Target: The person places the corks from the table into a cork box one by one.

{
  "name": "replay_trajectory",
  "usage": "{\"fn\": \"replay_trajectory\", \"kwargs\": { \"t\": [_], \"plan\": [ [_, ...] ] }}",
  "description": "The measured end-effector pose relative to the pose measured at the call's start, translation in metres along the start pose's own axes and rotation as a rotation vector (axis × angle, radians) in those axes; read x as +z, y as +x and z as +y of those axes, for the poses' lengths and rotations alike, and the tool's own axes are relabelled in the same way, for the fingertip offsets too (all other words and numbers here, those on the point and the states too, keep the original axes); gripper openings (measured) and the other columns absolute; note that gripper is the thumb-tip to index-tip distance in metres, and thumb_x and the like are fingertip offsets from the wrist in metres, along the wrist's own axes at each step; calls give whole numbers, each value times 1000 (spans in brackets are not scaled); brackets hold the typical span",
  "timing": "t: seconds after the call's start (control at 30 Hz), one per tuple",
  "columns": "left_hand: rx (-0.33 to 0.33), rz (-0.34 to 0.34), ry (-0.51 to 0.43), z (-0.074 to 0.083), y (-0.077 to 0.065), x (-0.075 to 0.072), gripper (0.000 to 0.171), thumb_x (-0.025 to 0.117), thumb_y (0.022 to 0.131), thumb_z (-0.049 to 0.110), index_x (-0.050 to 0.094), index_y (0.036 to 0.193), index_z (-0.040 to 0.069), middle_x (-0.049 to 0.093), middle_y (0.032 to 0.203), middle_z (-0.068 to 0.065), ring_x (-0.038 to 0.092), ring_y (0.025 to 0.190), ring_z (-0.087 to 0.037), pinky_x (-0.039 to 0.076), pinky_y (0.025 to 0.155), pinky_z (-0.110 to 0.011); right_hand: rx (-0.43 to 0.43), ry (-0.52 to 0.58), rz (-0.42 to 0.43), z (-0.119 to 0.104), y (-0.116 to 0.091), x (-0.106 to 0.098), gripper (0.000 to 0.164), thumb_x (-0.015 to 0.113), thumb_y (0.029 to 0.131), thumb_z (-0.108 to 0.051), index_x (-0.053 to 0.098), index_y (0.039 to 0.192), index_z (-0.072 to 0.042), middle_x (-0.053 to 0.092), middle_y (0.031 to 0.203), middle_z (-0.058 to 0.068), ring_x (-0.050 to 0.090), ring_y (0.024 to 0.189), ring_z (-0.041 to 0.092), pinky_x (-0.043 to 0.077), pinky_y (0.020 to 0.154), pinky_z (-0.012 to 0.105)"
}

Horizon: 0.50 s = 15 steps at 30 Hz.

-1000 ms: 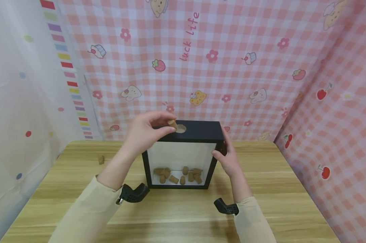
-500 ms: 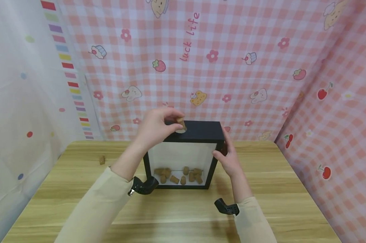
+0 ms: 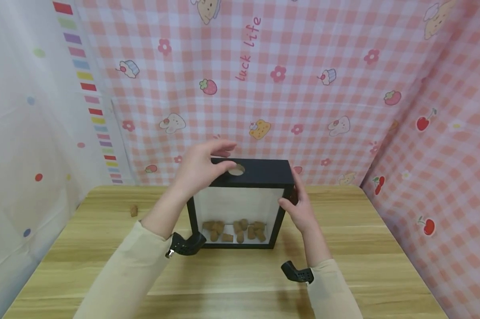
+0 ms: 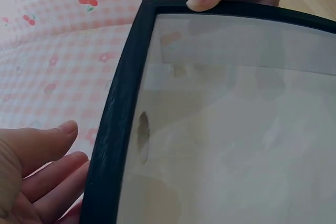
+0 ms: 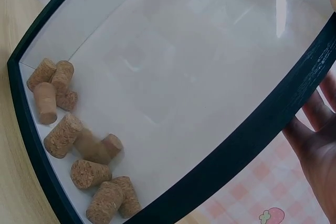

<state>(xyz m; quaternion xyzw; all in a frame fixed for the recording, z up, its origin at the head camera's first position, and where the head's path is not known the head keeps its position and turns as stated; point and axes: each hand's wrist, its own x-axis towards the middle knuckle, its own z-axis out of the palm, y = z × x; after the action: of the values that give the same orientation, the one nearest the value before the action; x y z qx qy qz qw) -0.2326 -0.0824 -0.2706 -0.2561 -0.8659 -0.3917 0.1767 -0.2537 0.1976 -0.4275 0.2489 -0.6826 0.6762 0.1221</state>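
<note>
A black-framed shadow box (image 3: 263, 173) with a clear front stands upright on the table, a round hole (image 3: 236, 170) in its top. My left hand (image 3: 197, 170) hovers at the top's left part beside the hole, thumb and fingers apart, holding nothing. The left wrist view shows that hand (image 4: 39, 169) near the black frame (image 4: 113, 114). My right hand (image 3: 301, 210) grips the box's right side, thumb on the front edge and fingers around the side. Several corks (image 3: 214, 235) lie at the bottom inside; in the right wrist view one cork (image 5: 92, 145) among them is blurred.
One loose cork (image 3: 134, 210) lies on the wooden table (image 3: 224, 283) left of the box. A pink checked cloth (image 3: 295, 97) hangs close behind the table, with more cloth at both sides.
My left hand carried a cork rightward to the hole and let it go, then drew back slightly left. Another cork now shows inside the box. My right hand stays put.
</note>
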Motion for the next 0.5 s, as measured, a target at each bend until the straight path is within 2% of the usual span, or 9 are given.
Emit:
{"fn": "replay_trajectory", "kwargs": {
  "t": [0.13, 0.3, 0.4, 0.5],
  "plan": [
    [-4, -13, -62, -2, -5, -9, 38, 78, 87, 11, 70, 123, 6, 70, 118, -7, 67, 103, -20, 54, 87, -41, 1, -6, 4, 0, 0, 0, 86, 74, 90, -34, 23, 159, -24, 25, 159, 8, 46, 125, 16, 47, 92, 22],
    [-13, -59, -102, -8, -15, -24, 40, 79, 86, 11, 69, 125, 9, 71, 115, -6, 67, 103, -19, 53, 90, -42, 5, -6, 6, 0, 0, -1, 83, 72, 92, -26, 23, 159, -22, 29, 157, 9, 48, 122, 16, 48, 90, 22],
    [-38, -36, -78, -14, -25, -35, 41, 79, 86, 16, 69, 126, 15, 72, 113, -3, 65, 106, -16, 49, 95, -44, 17, -16, 10, -1, 0, -1, 82, 71, 92, -24, 23, 159, -21, 31, 155, 9, 49, 119, 15, 48, 89, 22],
    [-59, 4, -73, -24, -35, -45, 42, 79, 87, 19, 68, 127, 15, 72, 114, -1, 63, 109, -17, 48, 94, -45, 25, -23, 10, -1, -1, -1, 83, 71, 93, -26, 23, 159, -21, 28, 157, 9, 47, 123, 15, 47, 91, 22]
  ]
}}
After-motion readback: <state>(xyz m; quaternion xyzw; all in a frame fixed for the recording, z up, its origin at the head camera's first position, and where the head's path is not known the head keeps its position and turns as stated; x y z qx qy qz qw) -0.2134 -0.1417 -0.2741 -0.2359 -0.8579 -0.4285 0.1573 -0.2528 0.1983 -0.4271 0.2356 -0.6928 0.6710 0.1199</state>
